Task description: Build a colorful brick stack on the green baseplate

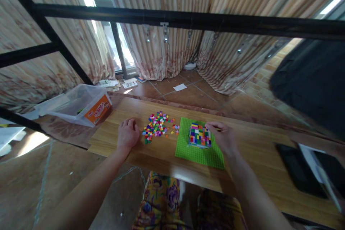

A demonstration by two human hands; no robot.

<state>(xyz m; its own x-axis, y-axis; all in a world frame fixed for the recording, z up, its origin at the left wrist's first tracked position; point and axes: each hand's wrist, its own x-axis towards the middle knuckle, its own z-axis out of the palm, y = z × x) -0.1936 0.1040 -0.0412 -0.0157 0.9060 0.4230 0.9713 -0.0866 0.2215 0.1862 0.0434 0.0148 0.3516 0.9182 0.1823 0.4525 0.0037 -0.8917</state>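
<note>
My left hand [128, 133] rests on the wooden table with its fingers curled in; no object shows in it. Just to its right lies a loose pile of small coloured building bricks [156, 125]. A green studded baseplate [184, 147] carries a low, square block built of many-coloured bricks [199, 135]. At the block's upper right corner is my right hand [221, 136], thumb and fingers pinched together. Something small and dark seems to show at the fingers, too small to name. Whether the fingertips touch the block, I cannot tell.
A clear plastic bin [78, 106] with an orange label stands beyond the table's left end. Dark flat objects [299, 169] lie at the table's right end, beside a white sheet. A black metal bar [172, 18] crosses in front of the striped curtains [161, 50].
</note>
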